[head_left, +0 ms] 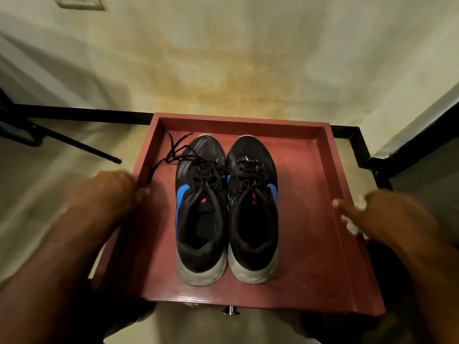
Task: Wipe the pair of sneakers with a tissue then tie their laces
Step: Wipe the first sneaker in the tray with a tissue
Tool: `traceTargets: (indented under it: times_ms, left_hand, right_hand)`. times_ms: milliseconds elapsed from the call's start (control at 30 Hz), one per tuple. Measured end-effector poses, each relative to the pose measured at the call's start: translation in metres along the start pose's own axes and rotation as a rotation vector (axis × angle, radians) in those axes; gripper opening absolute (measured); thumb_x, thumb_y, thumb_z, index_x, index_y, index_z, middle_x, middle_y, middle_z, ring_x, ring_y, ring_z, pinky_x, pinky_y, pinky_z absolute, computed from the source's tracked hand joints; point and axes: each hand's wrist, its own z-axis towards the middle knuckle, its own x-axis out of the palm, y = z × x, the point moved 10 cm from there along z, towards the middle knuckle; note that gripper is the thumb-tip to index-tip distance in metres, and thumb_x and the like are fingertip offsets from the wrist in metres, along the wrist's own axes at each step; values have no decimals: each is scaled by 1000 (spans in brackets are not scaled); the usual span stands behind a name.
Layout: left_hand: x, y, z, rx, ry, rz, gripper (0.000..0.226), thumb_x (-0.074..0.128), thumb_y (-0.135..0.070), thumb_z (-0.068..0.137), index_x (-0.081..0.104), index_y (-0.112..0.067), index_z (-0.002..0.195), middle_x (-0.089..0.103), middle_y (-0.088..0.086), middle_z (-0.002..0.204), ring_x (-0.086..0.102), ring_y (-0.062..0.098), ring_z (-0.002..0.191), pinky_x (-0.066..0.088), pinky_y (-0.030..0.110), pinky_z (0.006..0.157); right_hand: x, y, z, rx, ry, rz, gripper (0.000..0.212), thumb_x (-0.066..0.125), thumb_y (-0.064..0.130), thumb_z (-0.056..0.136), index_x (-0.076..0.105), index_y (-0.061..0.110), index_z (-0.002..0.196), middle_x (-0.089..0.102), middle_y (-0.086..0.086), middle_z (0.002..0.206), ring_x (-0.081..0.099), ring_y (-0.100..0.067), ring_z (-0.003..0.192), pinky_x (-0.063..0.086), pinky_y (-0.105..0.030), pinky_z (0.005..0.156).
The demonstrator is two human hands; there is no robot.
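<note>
Two black sneakers with blue side marks and grey heels stand side by side, toes pointing away from me, in a red wooden drawer (pixel 323 184). The left sneaker (pixel 201 209) has loose laces trailing to the drawer's far left corner. The right sneaker (pixel 252 207) has its laces bunched on top. My left hand (pixel 109 194) grips the drawer's left wall. My right hand (pixel 387 214) grips the right wall, with a crumpled white tissue (pixel 351 225) pinched under its fingers. Both hands are blurred.
The drawer has a small metal knob (pixel 231 312) at its near front. A black skirting line (pixel 82 115) runs along a stained wall behind. A thin black rod (pixel 82 147) slants over the floor at the left. A dark doorway frame (pixel 397 155) lies at right.
</note>
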Motion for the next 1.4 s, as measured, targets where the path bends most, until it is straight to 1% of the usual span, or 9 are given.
traceTargets:
  times_ms: [133, 333, 500, 700, 800, 900, 1133, 1300, 1400]
  left_hand:
    - [-75, -68, -29, 303, -470, -456, 47, 54, -50, 100, 59, -16, 133, 70, 13, 121, 66, 33, 107, 54, 41, 88]
    - [-46, -161, -65, 677, -117, -615, 59, 41, -69, 98, 55, -33, 143, 60, -8, 144, 53, 8, 133, 44, 33, 113]
    - [-21, -177, -66, 648, -141, -304, 69, 19, -68, 102, 40, -29, 156, 28, 1, 169, 13, 16, 159, 7, 38, 129]
    - [-21, -176, -65, 663, -151, -276, 82, 5, -75, 95, 28, -32, 161, 26, -1, 170, 14, 15, 159, 11, 40, 129]
    - [-17, -177, -64, 674, -126, -245, 89, 17, -86, 90, 23, -34, 162, 21, 0, 171, 10, 17, 160, 9, 42, 130]
    - [-18, -180, -67, 718, -111, -188, 95, 34, -87, 87, 16, -35, 164, 13, -2, 173, 2, 18, 160, 2, 44, 130]
    - [-18, -184, -71, 768, -122, -196, 87, 41, -76, 92, 20, -31, 164, 16, -6, 172, 5, 14, 160, 1, 42, 128]
    - [-18, -183, -74, 774, -138, -216, 85, 40, -78, 89, 33, -31, 160, 28, -7, 169, 14, 14, 158, 8, 41, 128]
    - [-20, -183, -77, 780, -164, -229, 88, 36, -80, 85, 38, -31, 158, 37, -8, 165, 21, 13, 156, 13, 39, 125]
  right_hand:
    - [-69, 44, -18, -262, -559, 395, 41, 62, 56, 96, 73, 17, 88, 73, -1, 76, 70, -19, 67, 57, -34, 67]
    - [-31, 99, 1, -384, -310, 800, 16, 75, 41, 90, 76, 31, 102, 76, 2, 102, 73, -16, 91, 60, -37, 82]
    - [-41, 146, -11, -578, -441, 646, 23, 69, 24, 97, 76, 20, 118, 67, 3, 118, 67, -9, 99, 48, -4, 79]
    - [1, 199, -1, -791, -121, 266, 43, 46, 32, 109, 54, 17, 149, 35, 3, 166, 36, -10, 150, 23, -18, 117]
    - [-5, 190, -7, -792, -108, 295, 32, 52, 36, 102, 80, 21, 106, 75, 0, 120, 70, -14, 107, 56, -34, 97]
    - [-30, 162, -3, -694, -255, 428, 43, 54, 47, 88, 74, 17, 65, 71, -5, 65, 68, -22, 59, 55, -43, 56]
    - [-23, 178, 2, -743, -273, 358, 47, 62, 31, 101, 57, 24, 147, 47, 7, 158, 48, -8, 138, 41, -28, 112]
    - [-11, 185, -11, -808, -148, 427, 31, 56, 35, 100, 83, 21, 95, 80, 8, 102, 73, -2, 88, 61, -27, 79]
    - [-48, 157, -9, -715, -422, 612, 34, 62, 26, 99, 80, 16, 72, 78, 7, 75, 70, -10, 62, 59, -36, 60]
